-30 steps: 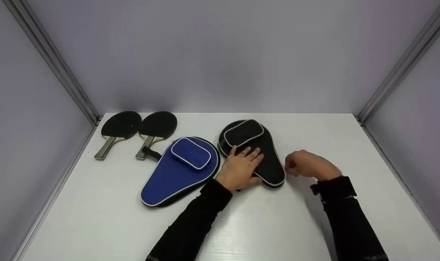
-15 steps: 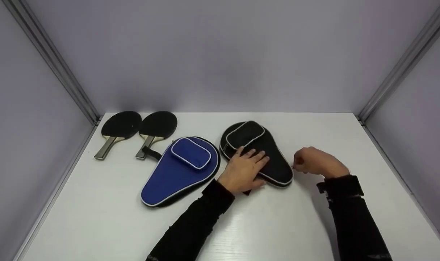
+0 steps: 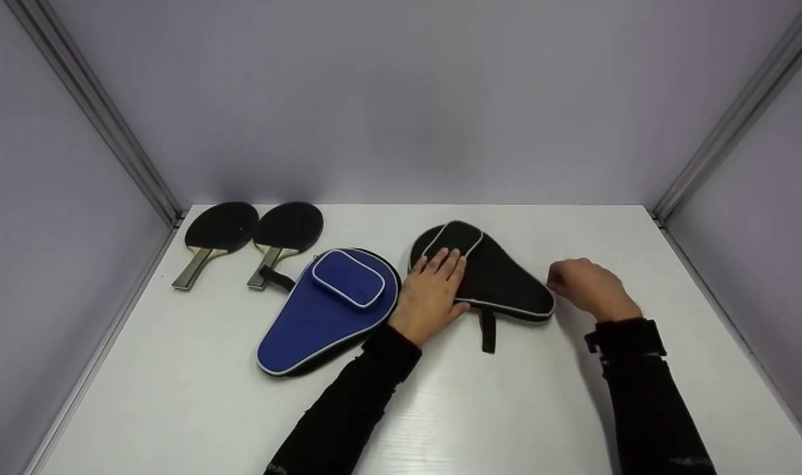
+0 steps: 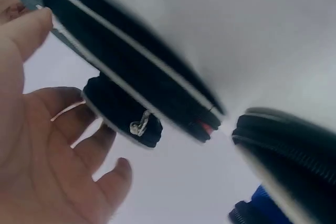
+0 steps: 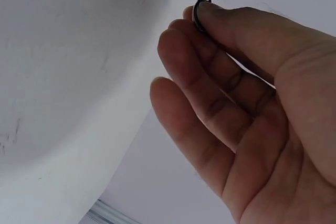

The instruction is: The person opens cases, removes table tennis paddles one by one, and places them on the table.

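A black table tennis paddle case [image 3: 506,280] with white piping lies on the white table, its narrow end pointing right. My left hand [image 3: 432,293] rests flat over its wide end, fingers straight and fingertips on the small front pocket [image 3: 462,236]. At the narrow tip, my right hand [image 3: 591,287] pinches a metal zipper pull [image 5: 199,17] between thumb and index finger. The left wrist view shows the case's zipped side edge, a bit of red [image 4: 206,127] at one end of it, and the pocket's own zipper pull [image 4: 139,125]. A short black strap [image 3: 488,331] sticks out from the near side.
A blue paddle case [image 3: 328,316] lies just left of my left hand, its black strap [image 3: 276,278] over a paddle handle. Two black paddles [image 3: 222,227] lie at the back left. Grey walls enclose the table at the back and sides.
The black case has slid right and turned, its narrow tip swinging right and away from me. My right hand moved right with it. My left hand shifted onto the pocket, and the strap came into view.
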### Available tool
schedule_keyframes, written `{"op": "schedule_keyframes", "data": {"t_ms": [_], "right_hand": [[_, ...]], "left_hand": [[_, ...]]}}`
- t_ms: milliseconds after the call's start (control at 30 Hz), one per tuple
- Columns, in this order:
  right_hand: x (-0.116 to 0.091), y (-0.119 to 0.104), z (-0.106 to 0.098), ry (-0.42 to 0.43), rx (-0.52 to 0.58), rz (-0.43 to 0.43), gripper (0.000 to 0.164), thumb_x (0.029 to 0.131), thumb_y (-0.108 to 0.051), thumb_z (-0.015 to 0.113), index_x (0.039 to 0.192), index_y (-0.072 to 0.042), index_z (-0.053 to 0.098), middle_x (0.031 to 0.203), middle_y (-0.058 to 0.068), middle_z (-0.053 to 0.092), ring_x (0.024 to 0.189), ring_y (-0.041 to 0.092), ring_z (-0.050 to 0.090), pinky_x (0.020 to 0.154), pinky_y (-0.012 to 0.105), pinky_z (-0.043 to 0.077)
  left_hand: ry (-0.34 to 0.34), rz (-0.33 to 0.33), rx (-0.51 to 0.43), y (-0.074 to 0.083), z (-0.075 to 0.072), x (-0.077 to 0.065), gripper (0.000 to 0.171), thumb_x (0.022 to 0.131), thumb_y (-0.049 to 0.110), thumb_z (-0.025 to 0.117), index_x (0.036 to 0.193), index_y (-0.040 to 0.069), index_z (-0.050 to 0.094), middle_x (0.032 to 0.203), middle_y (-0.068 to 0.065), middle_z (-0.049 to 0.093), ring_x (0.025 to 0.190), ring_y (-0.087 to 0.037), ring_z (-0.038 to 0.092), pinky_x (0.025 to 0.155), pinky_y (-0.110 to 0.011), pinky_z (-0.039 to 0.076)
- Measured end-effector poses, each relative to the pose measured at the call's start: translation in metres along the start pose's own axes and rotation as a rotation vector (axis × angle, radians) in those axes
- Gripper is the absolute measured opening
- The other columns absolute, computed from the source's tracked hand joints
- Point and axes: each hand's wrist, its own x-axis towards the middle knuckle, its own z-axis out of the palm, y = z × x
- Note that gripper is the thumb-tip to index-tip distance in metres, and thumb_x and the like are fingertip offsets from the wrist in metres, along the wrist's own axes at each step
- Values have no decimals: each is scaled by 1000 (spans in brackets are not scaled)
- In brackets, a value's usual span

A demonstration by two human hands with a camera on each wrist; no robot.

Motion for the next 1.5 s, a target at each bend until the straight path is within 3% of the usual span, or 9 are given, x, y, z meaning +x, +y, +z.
{"op": "schedule_keyframes", "data": {"t_ms": [100, 333, 467, 600, 833, 1033, 1333, 1400, 1500], "right_hand": [[1, 0, 1, -19, 11, -16, 13, 112, -6, 72, 114, -2, 85, 113, 18, 86, 101, 36, 80, 87, 57, 68], [0, 3, 3, -65, 19, -19, 20, 114, -5, 71, 126, 3, 85, 127, 25, 86, 120, 48, 82, 104, 67, 68], [-3, 7, 1, -70, 27, -16, 19, 114, -6, 71, 124, 1, 86, 125, 23, 86, 117, 45, 82, 101, 66, 68], [-8, 11, -1, -55, 22, -27, 18, 112, -5, 72, 121, -1, 87, 122, 21, 87, 112, 42, 83, 98, 64, 69], [-15, 13, -4, -54, -27, -52, 15, 111, -6, 73, 116, -5, 87, 116, 17, 88, 102, 34, 83, 86, 59, 70], [-24, 11, -5, -78, -55, -75, 14, 110, -6, 74, 114, -6, 87, 112, 15, 88, 94, 27, 80, 79, 52, 68], [-42, 0, -4, -101, -87, -84, 13, 108, -4, 76, 112, -7, 88, 104, 9, 85, 80, 16, 64, 67, 36, 57], [-46, -3, -4, -104, -84, -89, 12, 109, -4, 75, 108, -9, 87, 98, 6, 82, 77, 15, 59, 65, 32, 52], [-51, -8, -3, -108, -73, -100, 14, 109, -4, 75, 100, -10, 84, 88, 0, 73, 73, 14, 53, 62, 30, 46]], "left_hand": [[14, -11, -12, 0, 5, 1, 87, 115, 67, 64, 183, 15, 44, 191, -2, 44, 179, -22, 41, 146, -45, 40], [85, -15, -199, -1, 60, 22, 87, 112, 62, 72, 179, 12, 49, 191, -5, 44, 181, -27, 36, 144, -53, 42], [61, -23, -101, 4, 51, 21, 83, 116, 62, 65, 180, 13, 49, 192, -3, 43, 181, -25, 36, 142, -52, 45], [84, -23, -220, 7, 57, 25, 80, 116, 53, 68, 179, 8, 49, 192, -7, 42, 182, -27, 33, 144, -57, 42], [102, -54, -233, 8, 72, 32, 80, 114, 51, 71, 179, 10, 50, 193, -4, 40, 184, -24, 29, 139, -58, 50], [114, -67, -307, 9, 65, 28, 80, 111, 48, 76, 176, 7, 53, 192, -5, 42, 184, -26, 29, 133, -62, 56], [70, -57, -264, 5, 87, 38, 84, 113, 53, 74, 180, 10, 48, 194, -4, 37, 186, -25, 25, 130, -62, 58], [82, -64, -290, 5, 84, 36, 82, 112, 50, 75, 178, 8, 50, 193, -5, 40, 185, -26, 27, 129, -62, 59], [67, -70, -298, 7, 55, 23, 77, 112, 44, 76, 176, 5, 53, 191, -7, 44, 183, -27, 32, 129, -61, 60]]}}
